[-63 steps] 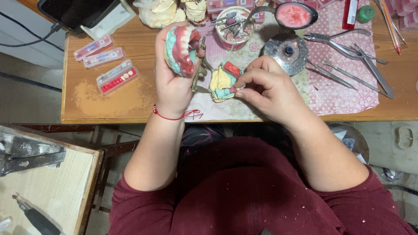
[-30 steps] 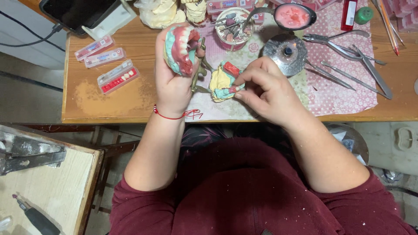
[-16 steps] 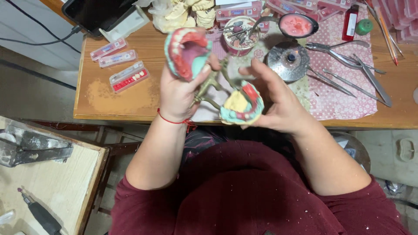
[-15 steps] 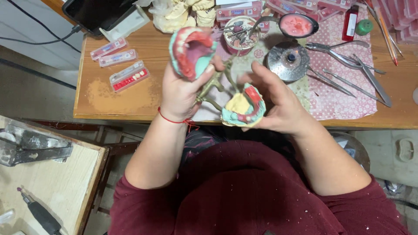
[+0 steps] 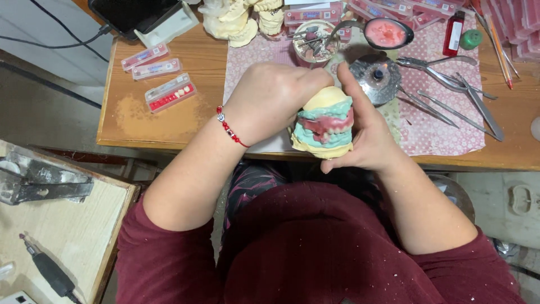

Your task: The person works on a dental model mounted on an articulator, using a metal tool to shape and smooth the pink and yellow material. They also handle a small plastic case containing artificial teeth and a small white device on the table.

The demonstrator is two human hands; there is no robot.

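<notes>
A dental model [image 5: 325, 123] of yellow plaster, teal bases and pink wax gums is closed, upper half on lower half, just above the near edge of the wooden table [image 5: 169, 121]. My left hand [image 5: 269, 98], with a red bead bracelet on the wrist, presses on the top of the model from the left. The model's right side and underside rest in my right hand [image 5: 365, 130], thumb up along its side. Both hands grip the same model.
On a pink patterned cloth [image 5: 439, 132] lie metal pliers and instruments [image 5: 450, 84], a small metal burner [image 5: 378, 76] and a spoon of pink wax [image 5: 385, 32]. Trays of artificial teeth [image 5: 169, 95] lie at the left. Plaster casts [image 5: 236, 19] stand at the back.
The two halves of the model were held apart and open; now they are brought together, with my left hand on top and my right hand beneath. The view has moved closer.
</notes>
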